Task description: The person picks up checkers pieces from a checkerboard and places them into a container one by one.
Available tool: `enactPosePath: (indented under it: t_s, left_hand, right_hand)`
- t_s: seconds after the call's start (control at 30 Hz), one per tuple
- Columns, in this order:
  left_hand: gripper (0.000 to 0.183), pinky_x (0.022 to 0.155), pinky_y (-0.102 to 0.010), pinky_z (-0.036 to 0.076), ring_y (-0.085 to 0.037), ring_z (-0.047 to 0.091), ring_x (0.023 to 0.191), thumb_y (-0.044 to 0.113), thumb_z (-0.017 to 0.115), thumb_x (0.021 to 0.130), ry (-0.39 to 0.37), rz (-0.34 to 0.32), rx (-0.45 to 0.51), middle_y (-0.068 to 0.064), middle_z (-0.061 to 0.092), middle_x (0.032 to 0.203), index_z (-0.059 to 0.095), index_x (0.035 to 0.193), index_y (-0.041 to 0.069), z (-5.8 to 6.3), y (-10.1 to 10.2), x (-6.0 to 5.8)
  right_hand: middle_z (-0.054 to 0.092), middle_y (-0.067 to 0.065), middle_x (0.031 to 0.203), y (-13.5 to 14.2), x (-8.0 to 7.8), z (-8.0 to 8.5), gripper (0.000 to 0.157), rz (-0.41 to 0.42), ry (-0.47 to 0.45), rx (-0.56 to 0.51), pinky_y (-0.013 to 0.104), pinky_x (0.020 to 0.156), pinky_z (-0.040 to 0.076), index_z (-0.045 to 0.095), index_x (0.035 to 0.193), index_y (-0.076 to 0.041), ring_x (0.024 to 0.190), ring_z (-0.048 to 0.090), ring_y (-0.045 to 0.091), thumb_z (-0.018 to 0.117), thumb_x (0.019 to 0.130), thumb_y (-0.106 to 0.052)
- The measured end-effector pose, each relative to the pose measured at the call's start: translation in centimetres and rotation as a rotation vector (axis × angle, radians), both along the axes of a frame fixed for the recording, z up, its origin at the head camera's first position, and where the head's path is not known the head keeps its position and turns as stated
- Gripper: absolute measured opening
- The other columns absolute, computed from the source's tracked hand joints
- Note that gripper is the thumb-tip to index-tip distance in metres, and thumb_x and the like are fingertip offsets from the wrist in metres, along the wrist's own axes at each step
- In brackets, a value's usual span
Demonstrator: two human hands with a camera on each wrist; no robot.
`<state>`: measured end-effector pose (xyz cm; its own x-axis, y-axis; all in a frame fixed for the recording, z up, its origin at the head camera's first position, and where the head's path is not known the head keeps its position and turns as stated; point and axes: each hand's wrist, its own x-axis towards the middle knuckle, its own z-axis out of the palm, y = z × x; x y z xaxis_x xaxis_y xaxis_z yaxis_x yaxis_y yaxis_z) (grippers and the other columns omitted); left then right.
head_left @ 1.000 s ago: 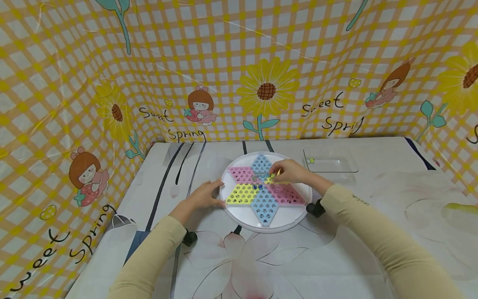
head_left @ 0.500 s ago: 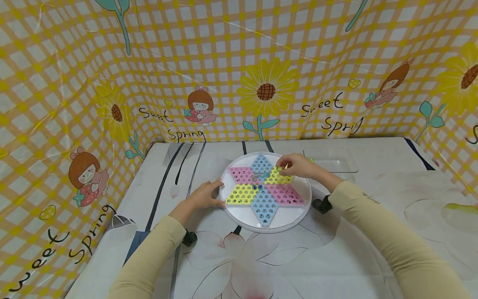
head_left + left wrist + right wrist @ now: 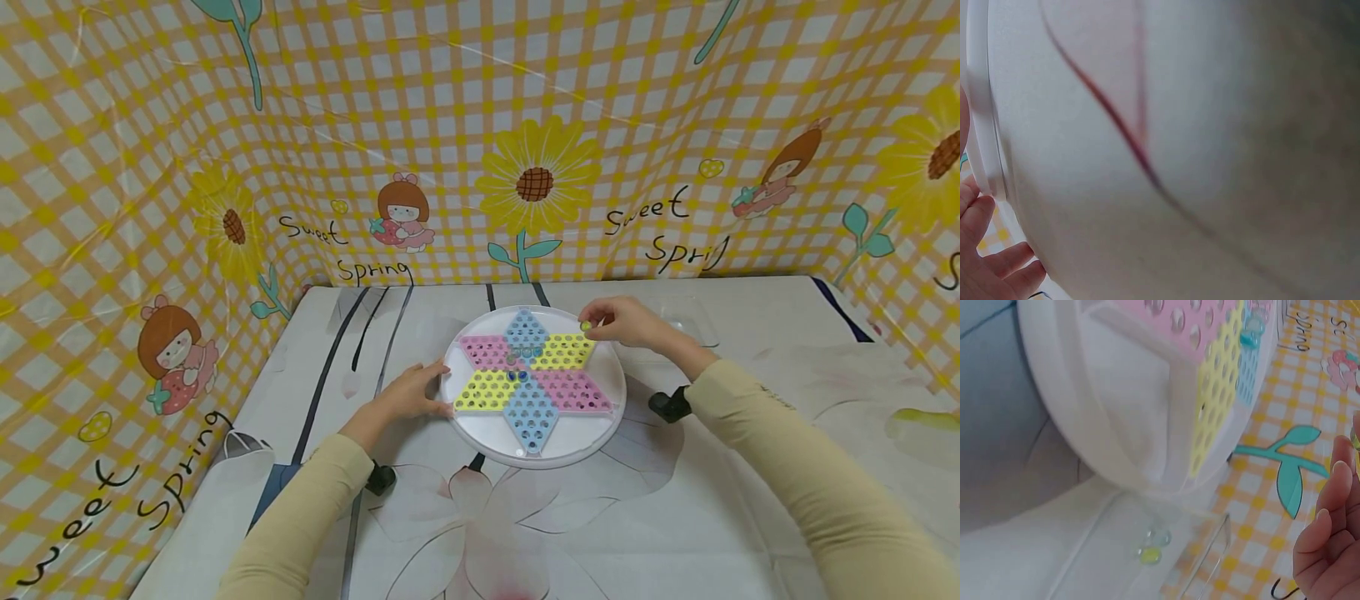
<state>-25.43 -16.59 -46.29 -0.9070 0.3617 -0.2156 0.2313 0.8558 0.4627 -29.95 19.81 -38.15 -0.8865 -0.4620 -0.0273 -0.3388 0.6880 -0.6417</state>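
Observation:
A round white Chinese checkers board (image 3: 480, 437) with a pink, yellow and blue star lies on the table. At its left rim rests my left hand (image 3: 411, 392), thumb and fingers spread against the edge. My right hand (image 3: 626, 321) pinches a yellow-green marble (image 3: 586, 326) above the board's far right edge; in the right wrist view its curled fingers (image 3: 1334, 487) show at the right side. Two dark blue marbles (image 3: 517, 376) sit near the star's centre, with several pale teal-green marbles (image 3: 532, 352) just beyond. The left wrist view shows mostly blurred tablecloth and a few fingertips (image 3: 979, 215).
Behind the right hand stands a clear plastic tray (image 3: 705, 333), partly hidden; a yellow marble (image 3: 1150, 555) lies in it beside a clear, glassy shape. A white tablecloth (image 3: 555, 533) with flower drawings covers the table. A checked yellow cloth (image 3: 450, 100) hangs behind and at the sides.
My right hand has moved right and away from the star's centre, over the yellow point to the board's far right edge, carrying the yellow-green marble. The left hand stays at the rim.

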Motion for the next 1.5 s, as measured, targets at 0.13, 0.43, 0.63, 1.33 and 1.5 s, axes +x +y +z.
enactPosePath:
  t_s: [0.13,0.43,0.63,1.33,1.5]
  left_hand:
    - [0.082,0.109,-0.050,0.024,-0.039,0.022,0.135,0.041,0.074,0.072,0.006,-0.002,-0.001,-0.003,0.026,0.150,0.038,0.140,0.014,-0.1,-0.1,0.0]
    - [0.081,0.109,-0.050,0.024,-0.039,0.022,0.135,0.041,0.074,0.072,0.011,-0.008,0.004,-0.004,0.026,0.150,0.038,0.139,0.014,-0.1,-0.1,0.1]
    - [0.080,0.109,-0.050,0.025,-0.040,0.023,0.135,0.041,0.074,0.072,0.016,-0.013,0.006,-0.005,0.027,0.149,0.039,0.139,0.013,-0.2,-0.2,0.0]
    - [0.081,0.109,-0.050,0.024,-0.040,0.022,0.135,0.041,0.074,0.072,0.014,-0.011,0.009,-0.004,0.026,0.150,0.039,0.139,0.012,-0.3,-0.2,-0.1]
    - [0.081,0.109,-0.050,0.025,-0.040,0.022,0.135,0.041,0.074,0.071,0.016,-0.013,0.007,-0.004,0.026,0.150,0.039,0.139,0.013,-0.3,-0.2,-0.1]
  right_hand:
    - [0.057,0.010,0.090,1.1,-0.2,0.0,0.023,-0.037,-0.017,0.022,0.026,0.061,0.044,0.060,0.105,0.000,0.080,0.048,0.022,0.063,0.085,-0.011]
    - [0.056,0.012,0.094,3.4,-0.2,0.1,0.028,-0.086,-0.001,0.032,0.027,0.064,0.045,0.059,0.109,0.001,0.083,0.047,0.023,0.063,0.085,-0.015]
    - [0.057,0.014,0.098,4.9,-0.3,-0.2,0.029,-0.119,-0.010,0.046,0.029,0.069,0.045,0.058,0.110,0.001,0.088,0.048,0.025,0.062,0.086,-0.016]
    - [0.056,0.014,0.095,8.1,-0.7,-1.8,0.032,-0.177,-0.048,0.054,0.027,0.066,0.044,0.057,0.110,0.004,0.086,0.048,0.025,0.061,0.086,-0.016]
    - [0.056,0.013,0.093,8.6,-0.8,-2.3,0.031,-0.187,-0.042,0.062,0.026,0.064,0.044,0.057,0.111,0.005,0.083,0.048,0.023,0.061,0.086,-0.015]
